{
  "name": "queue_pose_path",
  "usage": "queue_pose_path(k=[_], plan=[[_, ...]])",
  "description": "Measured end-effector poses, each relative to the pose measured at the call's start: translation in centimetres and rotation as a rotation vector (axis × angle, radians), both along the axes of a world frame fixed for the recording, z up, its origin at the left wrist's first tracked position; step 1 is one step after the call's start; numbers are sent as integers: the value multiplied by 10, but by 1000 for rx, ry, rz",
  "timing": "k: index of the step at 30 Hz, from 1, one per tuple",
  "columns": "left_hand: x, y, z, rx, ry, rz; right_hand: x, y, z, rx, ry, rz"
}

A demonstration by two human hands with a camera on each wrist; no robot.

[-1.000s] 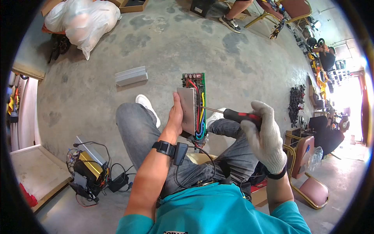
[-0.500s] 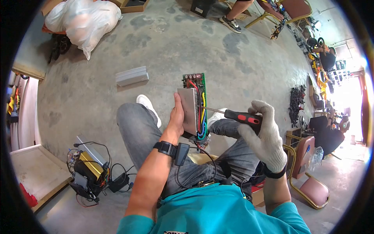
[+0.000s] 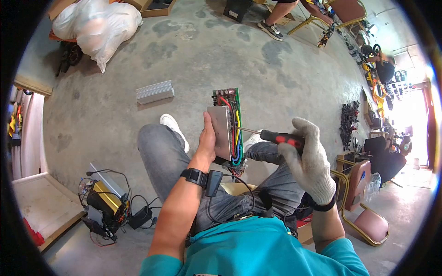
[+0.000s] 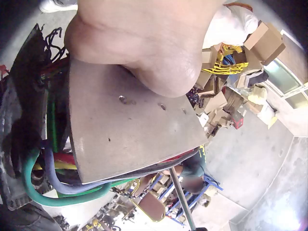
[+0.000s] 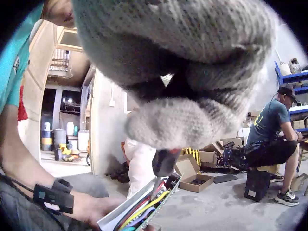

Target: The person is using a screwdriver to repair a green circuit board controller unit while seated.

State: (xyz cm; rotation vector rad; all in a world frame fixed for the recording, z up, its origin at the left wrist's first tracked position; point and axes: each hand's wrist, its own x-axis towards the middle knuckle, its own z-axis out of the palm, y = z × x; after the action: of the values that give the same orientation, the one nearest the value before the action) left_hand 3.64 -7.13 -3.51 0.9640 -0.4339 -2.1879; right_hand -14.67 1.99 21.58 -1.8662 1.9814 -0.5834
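Left hand [image 3: 208,138]: bare, clasping circuit board [image 3: 230,96], held upright above the knees.
Board: green, flat matt grey metal plate [image 3: 219,131], glossy red, yellow, blue and green wires [image 3: 236,138].
Screwdriver [image 3: 275,135]: thin steel shaft, red-black handle; tip unmoved at board's edge since a second ago.
Right hand [image 3: 309,158]: knit-gloved, gripping handle, now slightly nearer.

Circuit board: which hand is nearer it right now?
Left. The left hand grips the circuit board along its edge; the right hand holds the screwdriver off to its right.
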Motion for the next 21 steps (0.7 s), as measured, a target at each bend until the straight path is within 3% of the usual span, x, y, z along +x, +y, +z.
queue_pose_path(k=[4,6,10,12,13,15,16,19,21], plan=[[0,-1,5,14,13,12,6,-5,8,90,-48,-143],[0,0,4,-5,12,15,-3,-4,2,-34,13,79],[2,0,3,-14,-7,-18,2,-5,3,-59,-6,42],[2,0,5,3,-7,-10,9,-8,13,138,-41,-169],[2,0,7,1,-9,-9,7,-8,11,137,-43,-168],[0,1,9,-3,-8,16,2,-6,5,-37,-41,59],[1,1,10,-1,-7,13,1,-5,4,-35,-40,56],[1,1,11,1,-14,0,3,-5,5,0,-38,-1],[1,1,12,-9,-2,9,7,-8,11,170,-48,-189]])
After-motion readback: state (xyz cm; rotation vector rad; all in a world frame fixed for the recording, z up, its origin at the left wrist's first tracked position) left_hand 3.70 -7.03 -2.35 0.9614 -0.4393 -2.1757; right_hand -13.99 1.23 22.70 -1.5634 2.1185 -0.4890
